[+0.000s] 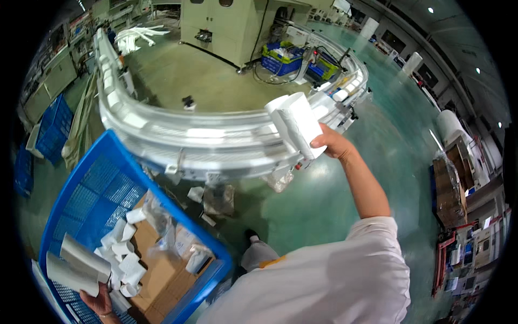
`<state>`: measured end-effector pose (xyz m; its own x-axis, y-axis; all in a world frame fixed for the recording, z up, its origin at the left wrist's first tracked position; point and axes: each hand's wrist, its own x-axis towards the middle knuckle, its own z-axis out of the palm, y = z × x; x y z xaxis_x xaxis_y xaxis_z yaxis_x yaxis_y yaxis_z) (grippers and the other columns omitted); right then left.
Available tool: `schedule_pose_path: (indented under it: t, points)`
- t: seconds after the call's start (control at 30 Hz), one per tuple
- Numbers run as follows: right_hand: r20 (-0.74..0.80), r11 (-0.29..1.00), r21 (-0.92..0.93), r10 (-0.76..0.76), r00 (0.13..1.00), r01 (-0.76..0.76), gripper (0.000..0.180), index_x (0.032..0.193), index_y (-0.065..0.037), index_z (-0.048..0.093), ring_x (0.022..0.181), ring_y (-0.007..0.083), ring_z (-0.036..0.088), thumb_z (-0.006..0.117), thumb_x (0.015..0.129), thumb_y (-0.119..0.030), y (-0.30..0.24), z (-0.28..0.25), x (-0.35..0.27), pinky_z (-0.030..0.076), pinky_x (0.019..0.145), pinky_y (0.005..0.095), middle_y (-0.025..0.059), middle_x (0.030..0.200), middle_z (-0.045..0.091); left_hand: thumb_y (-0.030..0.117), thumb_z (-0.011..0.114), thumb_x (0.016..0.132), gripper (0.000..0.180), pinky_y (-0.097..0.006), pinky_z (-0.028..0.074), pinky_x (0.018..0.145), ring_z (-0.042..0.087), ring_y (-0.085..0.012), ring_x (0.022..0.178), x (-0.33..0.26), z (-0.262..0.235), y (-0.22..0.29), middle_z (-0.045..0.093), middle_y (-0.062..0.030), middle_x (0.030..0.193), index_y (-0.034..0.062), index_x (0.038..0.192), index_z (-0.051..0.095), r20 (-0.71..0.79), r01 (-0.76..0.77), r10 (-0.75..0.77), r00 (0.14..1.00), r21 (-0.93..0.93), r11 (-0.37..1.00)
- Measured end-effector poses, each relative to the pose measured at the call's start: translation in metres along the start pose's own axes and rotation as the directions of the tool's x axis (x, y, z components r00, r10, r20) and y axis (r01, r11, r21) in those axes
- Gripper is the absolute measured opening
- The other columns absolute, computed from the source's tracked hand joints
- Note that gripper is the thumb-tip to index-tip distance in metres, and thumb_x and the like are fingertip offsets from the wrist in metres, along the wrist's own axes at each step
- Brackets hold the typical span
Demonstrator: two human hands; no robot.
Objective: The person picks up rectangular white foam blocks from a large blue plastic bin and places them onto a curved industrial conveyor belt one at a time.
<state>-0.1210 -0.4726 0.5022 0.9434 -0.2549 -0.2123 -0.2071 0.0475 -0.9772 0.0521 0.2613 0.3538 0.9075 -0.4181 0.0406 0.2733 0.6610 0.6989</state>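
My right hand (332, 143) is stretched out past the near rail of a curved conveyor (237, 154). Its fingers are closed round a pair of white paper rolls (298, 123) held side by side and tilted. At the lower left, my left hand (98, 302) grips white paper pieces (81, 267), long and curved like rolls, inside a blue plastic basket (216, 249). Whether these are whole rolls or loose sheets I cannot tell. Beneath them in the basket lie several short white rolls and scraps (127, 259), cardboard (164, 281) and clear plastic wrap (170, 237).
White rolls (113, 100) lie along the conveyor's left bend. A large beige machine (224, 32) stands behind it, with blue and green crates (280, 62) alongside. Other blue baskets (54, 129) are at the far left. Scraps and a plastic-wrapped bundle (218, 200) lie on the floor under the conveyor.
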Motion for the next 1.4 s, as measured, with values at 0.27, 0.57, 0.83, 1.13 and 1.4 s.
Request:
schedule_pose_path:
  t: [0.27,0.57,0.83,1.13,1.4]
  points:
    - [0.362,0.989,-0.12,0.124,0.924,-0.086,0.072,0.116,0.003,0.044,0.09,0.0163,0.054,0.07,0.052,-0.016,0.065,-0.074,0.002,0.044,0.078,0.0269,0.0085,0.097,0.058,0.031,0.055,0.079,0.066,-0.061,0.013,0.099,0.021,-0.0312,0.127,0.035,0.227,-0.13,0.023,-0.0095,0.139,0.0158,0.135,0.022,-0.214,-0.254,0.215,0.953,-0.18,0.95]
    - [0.911,0.905,0.054,0.128,0.392,-0.423,0.074,0.111,0.004,0.047,0.084,0.012,0.052,0.076,0.047,-0.019,0.122,-0.02,0.023,0.044,0.069,0.0243,0.0036,0.094,0.057,0.03,0.061,0.073,0.072,-0.059,0.017,0.099,0.025,-0.0289,0.125,0.066,0.263,-0.171,0.029,-0.0086,0.136,0.0141,0.133,0.025,-0.102,-0.198,0.183,0.978,-0.152,0.968]
    - [0.851,0.981,0.023,0.082,0.52,-0.191,0.071,0.111,0.0,0.051,0.091,0.0116,0.05,0.078,0.05,-0.025,0.083,-0.031,0.017,0.042,0.076,0.0274,0.0036,0.102,0.056,0.032,0.067,0.067,0.071,-0.045,0.033,0.095,0.041,-0.0236,0.114,0.086,0.314,-0.219,0.043,-0.0051,0.125,0.0117,0.127,0.035,-0.077,-0.092,0.08,0.994,-0.159,0.983]
    - [0.996,0.897,0.079,-0.056,-0.065,0.434,0.059,0.102,-0.001,0.056,0.106,0.0225,0.042,0.076,0.05,-0.02,-0.018,0.074,0.051,0.034,0.088,0.0309,0.0148,0.127,0.036,0.027,0.055,0.078,0.059,-0.04,0.037,0.093,0.047,-0.0259,0.109,0.088,0.389,-0.249,0.046,-0.0122,0.12,0.0033,0.127,0.031,0.044,0.137,-0.13,0.991,-0.299,0.945]
    - [0.89,0.986,-0.164,0.138,0.435,0.023,0.081,0.115,-0.001,0.048,0.103,0.0203,0.047,0.079,0.043,-0.024,0.003,0.01,0.05,0.037,0.087,0.0316,0.0108,0.115,0.05,0.024,0.052,0.081,0.053,-0.035,0.042,0.089,0.051,-0.0216,0.104,0.088,0.428,-0.253,0.048,-0.0129,0.116,0.0015,0.125,0.033,0.053,0.123,-0.112,0.992,-0.347,0.93]
